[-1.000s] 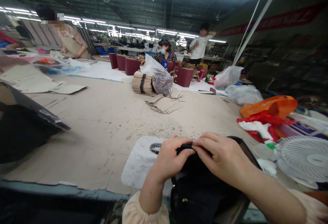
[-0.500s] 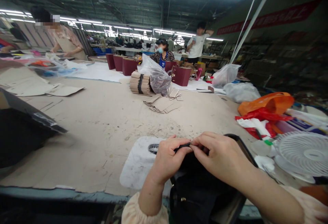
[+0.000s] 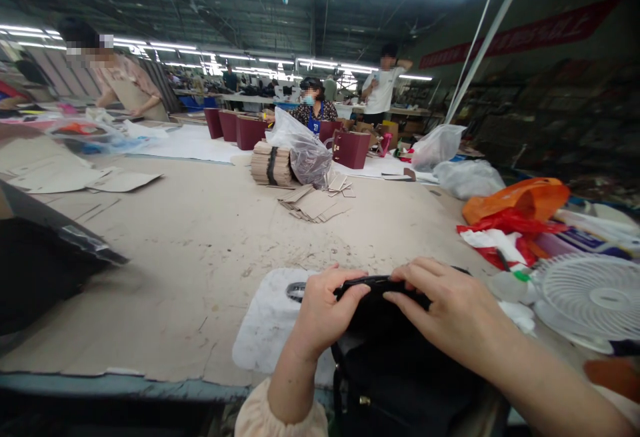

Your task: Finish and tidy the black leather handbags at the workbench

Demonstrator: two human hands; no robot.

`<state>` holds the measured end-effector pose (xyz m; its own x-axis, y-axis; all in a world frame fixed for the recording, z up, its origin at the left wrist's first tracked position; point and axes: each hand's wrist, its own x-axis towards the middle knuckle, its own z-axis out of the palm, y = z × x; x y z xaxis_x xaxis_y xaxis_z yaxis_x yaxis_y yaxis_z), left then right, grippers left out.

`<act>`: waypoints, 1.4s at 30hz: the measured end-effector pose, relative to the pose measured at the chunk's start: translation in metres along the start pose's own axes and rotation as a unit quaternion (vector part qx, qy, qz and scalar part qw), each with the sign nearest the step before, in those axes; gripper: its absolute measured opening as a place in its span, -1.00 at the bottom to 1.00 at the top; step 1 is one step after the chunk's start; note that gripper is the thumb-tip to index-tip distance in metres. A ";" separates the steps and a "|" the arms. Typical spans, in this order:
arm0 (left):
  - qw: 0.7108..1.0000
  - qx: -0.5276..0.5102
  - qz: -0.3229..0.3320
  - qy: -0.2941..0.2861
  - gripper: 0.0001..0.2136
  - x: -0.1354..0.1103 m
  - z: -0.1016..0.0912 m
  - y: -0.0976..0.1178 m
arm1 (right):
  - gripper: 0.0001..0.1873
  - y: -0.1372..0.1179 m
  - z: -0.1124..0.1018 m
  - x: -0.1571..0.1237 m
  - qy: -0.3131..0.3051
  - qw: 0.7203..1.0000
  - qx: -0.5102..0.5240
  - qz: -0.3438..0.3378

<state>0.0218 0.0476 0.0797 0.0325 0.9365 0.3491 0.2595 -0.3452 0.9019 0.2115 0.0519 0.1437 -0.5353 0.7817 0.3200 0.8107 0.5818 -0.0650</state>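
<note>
A black bag [image 3: 400, 364] with a small gold-coloured fitting stands at the table's front edge, close to my body. My left hand [image 3: 327, 304] pinches the left end of its upper edge between thumb and fingers. Farther right on the same edge, my right hand [image 3: 445, 304] has its fingers over the far side and its thumb on the near side. Beneath the bag and my left wrist lies a white slab [image 3: 265, 324]. A dark oval ring [image 3: 296, 291] rests on that slab, partly covered by my left hand. The bag's right side is hidden behind my right arm.
A white fan [image 3: 595, 297] stands at the right, with orange and red plastic bags [image 3: 520, 204] behind it. Ahead are a bundle of card pieces [image 3: 271, 165] and loose ones [image 3: 315, 202]. Another black item [image 3: 45, 264] is at left. Co-workers are across the table.
My right hand has moved right, away from my left, and now grips the bag's edge with its fingers spread along it. More of that edge shows between my hands.
</note>
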 end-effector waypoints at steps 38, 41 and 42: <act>0.995 0.058 0.069 0.031 -0.90 0.000 0.015 -0.004 | -0.76 0.015 0.001 0.001 0.026 0.997 -0.037 0.070; 0.994 0.063 0.072 0.044 -0.91 0.000 0.016 -0.003 | -0.77 0.015 0.000 0.001 0.022 0.995 -0.042 0.082; 0.994 0.067 0.075 0.053 -0.92 0.000 0.017 -0.002 | -0.77 0.015 0.000 0.001 0.023 0.995 -0.047 0.087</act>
<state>0.0376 0.0490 0.0730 -0.0186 0.8610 0.5083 0.3863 -0.4627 0.7979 0.2231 0.0610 0.1428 -0.3757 0.8564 0.3543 0.9098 0.4136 -0.0349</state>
